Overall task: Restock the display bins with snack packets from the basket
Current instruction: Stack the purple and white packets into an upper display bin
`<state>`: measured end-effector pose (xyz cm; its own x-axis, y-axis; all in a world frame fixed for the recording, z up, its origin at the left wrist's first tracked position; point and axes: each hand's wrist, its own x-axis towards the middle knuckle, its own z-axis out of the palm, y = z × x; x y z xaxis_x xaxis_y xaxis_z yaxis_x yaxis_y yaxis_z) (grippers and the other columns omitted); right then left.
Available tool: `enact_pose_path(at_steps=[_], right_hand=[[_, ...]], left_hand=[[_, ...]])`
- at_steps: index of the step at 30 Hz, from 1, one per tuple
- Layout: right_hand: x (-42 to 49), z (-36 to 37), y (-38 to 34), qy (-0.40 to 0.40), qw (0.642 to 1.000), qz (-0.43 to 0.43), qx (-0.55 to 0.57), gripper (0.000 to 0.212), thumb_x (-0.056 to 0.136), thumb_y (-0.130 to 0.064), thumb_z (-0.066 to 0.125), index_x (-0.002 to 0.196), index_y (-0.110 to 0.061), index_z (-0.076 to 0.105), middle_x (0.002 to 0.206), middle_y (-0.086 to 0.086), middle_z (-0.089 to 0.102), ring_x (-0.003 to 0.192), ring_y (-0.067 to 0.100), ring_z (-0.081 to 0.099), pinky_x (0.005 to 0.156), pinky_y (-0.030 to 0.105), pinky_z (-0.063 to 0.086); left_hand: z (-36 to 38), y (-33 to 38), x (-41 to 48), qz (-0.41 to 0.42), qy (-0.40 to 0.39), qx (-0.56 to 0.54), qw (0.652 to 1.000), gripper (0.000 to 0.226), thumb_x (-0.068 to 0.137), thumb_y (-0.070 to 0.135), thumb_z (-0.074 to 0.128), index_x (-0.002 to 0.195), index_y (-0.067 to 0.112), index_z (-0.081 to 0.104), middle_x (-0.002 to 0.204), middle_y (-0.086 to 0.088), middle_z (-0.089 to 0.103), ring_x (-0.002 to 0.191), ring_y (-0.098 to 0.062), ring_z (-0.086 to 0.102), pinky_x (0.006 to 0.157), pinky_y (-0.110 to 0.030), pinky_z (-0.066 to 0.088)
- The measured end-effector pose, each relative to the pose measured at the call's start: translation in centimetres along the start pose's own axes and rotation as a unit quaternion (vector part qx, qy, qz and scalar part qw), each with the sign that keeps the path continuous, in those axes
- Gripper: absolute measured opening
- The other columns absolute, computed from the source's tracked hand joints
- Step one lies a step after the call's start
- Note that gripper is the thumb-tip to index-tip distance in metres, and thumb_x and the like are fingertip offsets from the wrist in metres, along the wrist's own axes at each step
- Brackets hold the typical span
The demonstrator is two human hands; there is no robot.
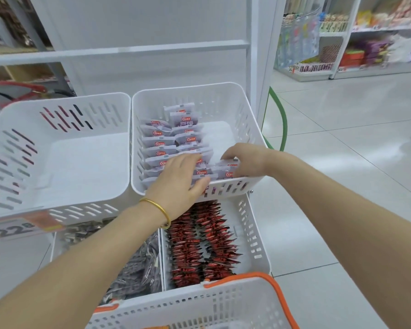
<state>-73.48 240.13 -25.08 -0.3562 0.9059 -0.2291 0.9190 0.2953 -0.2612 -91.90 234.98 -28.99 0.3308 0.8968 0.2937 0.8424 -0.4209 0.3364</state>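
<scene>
Both hands reach into the upper right white display bin [244, 115], which holds rows of purple-and-white snack packets [163, 141] with red logos. My left hand [179, 180], a gold bangle on its wrist, lies flat on the front packets with fingers extended. My right hand [243, 159] has its fingers curled down onto packets [226, 172] at the bin's front right corner. The white basket [199, 305] with orange handles sits at the bottom edge, nearest me; its contents are mostly out of view.
The upper left bin [57, 150] is white and holds nothing. Below, one lower bin holds red-black packets [199, 243] and another dark grey packets [138, 264]. A price tag [17, 230] reads 22. Tiled floor and stocked shelves [365, 36] lie to the right.
</scene>
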Motion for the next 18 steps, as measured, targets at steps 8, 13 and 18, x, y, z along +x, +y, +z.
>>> enact_pose_path(at_steps=[8, 13, 18], right_hand=[[-3.1, -0.1, -0.9, 0.093, 0.991, -0.002, 0.099, 0.062, 0.089, 0.008, 0.037, 0.146, -0.018, 0.032, 0.150, 0.000, 0.035, 0.139, 0.017, 0.031, 0.110, 0.025, 0.023], [-11.1, 4.3, -3.5, 0.204, 0.935, -0.051, 0.284, 0.059, 0.081, 0.014, 0.040, 0.128, -0.018, 0.053, 0.125, -0.002, 0.056, 0.117, 0.015, 0.051, 0.091, 0.018, 0.040], [-18.2, 16.6, -5.2, 0.086, 0.893, -0.010, 0.441, 0.043, 0.088, 0.011, 0.045, 0.112, -0.022, 0.059, 0.108, 0.003, 0.061, 0.098, 0.017, 0.058, 0.077, 0.022, 0.046]], left_hand=[[-0.6, -0.1, 0.0, 0.020, 0.026, 0.001, 0.999, 0.050, 0.096, 0.036, 0.046, 0.139, 0.010, 0.038, 0.140, -0.008, 0.041, 0.132, -0.023, 0.029, 0.106, -0.024, 0.018], [-0.9, 1.7, -7.4, 0.069, 0.065, -0.023, 0.995, 0.049, 0.088, 0.035, 0.040, 0.126, 0.007, 0.051, 0.130, -0.010, 0.051, 0.123, -0.025, 0.040, 0.101, -0.017, 0.017], [1.9, 2.4, -20.0, 0.018, -0.065, -0.050, 0.996, 0.044, 0.090, 0.032, 0.044, 0.130, 0.014, 0.049, 0.140, -0.006, 0.042, 0.133, -0.023, 0.029, 0.107, -0.023, 0.015]])
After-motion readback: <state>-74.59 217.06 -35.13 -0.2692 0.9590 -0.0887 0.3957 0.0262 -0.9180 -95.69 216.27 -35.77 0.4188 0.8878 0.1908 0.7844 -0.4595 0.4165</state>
